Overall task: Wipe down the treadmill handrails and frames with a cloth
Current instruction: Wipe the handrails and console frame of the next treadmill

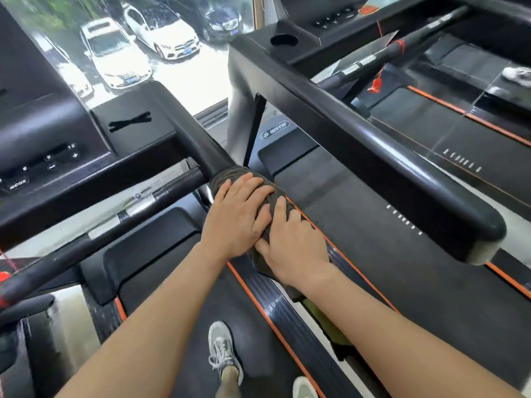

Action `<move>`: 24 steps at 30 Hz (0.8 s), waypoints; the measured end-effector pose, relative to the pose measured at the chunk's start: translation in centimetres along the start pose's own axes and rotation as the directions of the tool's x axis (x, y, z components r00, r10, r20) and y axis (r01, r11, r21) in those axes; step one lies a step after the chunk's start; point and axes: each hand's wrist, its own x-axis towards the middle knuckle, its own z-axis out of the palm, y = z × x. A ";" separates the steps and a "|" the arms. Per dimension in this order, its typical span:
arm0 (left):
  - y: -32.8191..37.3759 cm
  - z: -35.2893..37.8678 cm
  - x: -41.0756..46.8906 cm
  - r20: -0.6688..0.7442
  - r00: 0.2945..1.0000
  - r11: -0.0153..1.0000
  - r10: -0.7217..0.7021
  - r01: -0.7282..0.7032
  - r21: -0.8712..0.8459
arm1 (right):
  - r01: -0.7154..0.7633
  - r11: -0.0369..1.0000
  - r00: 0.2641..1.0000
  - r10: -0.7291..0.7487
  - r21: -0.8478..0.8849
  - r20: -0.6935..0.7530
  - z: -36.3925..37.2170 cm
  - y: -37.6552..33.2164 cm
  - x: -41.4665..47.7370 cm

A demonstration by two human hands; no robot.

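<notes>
**gymrat_a:** ok so your cloth is draped over the right-side handrail of the treadmill you're standing on, covering the near stretch of it. your left hand is grasping the cloth from on top, fingers curved over the rail. your right hand sits just behind it, touching it, and grips the cloth the same way. solid setup imo.

**wipedown_b:** agreed, two hands is the right call on a fat rail like that. my tip: squeeze so the cloth hugs the whole way round, underside too, not just the top where your palms are. can't see from here whether it reaches underneath, so check that.

**gymrat_a:** yep. then slide both hands as one unit along the rail, up toward the console. that bare black part looks like the bit left to do on this rail. go slow and press evenly so the cloth doesn't bunch up or slip out from under your fingers.

**wipedown_b:** and watch the joint where the crossbar meets the rail, grime probably hides in that corner. the neighbouring treadmill's rail is well apart, so finish this one before you reach over.
</notes>
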 end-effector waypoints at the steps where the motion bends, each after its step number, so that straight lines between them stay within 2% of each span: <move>1: -1.1 -0.2 0.7 0.008 1.000 1.000 -0.002 0.002 0.009 | 0.004 1.000 1.000 -0.004 0.009 0.006 0.0 -0.7 1.2; 9: -10.4 -1.9 6.8 0.038 0.997 0.998 -0.062 0.062 0.004 | 0.002 0.999 0.995 -0.005 0.034 0.096 -0.1 -6.1 11.6; 15: -16.8 -2.6 10.4 0.025 0.997 0.996 -0.075 0.074 0.041 | -0.050 0.999 0.994 0.051 -0.006 0.101 0.1 -10.4 17.9; 20: -21.2 -3.5 13.1 0.090 0.989 0.992 -0.113 0.108 0.066 | -0.096 0.995 0.989 0.097 -0.016 0.114 0.4 -13.3 22.4; 24: -23.7 -3.7 14.6 0.087 0.981 0.984 -0.172 0.167 0.063 | -0.060 0.998 0.994 0.061 -0.005 0.090 0.7 -14.4 25.1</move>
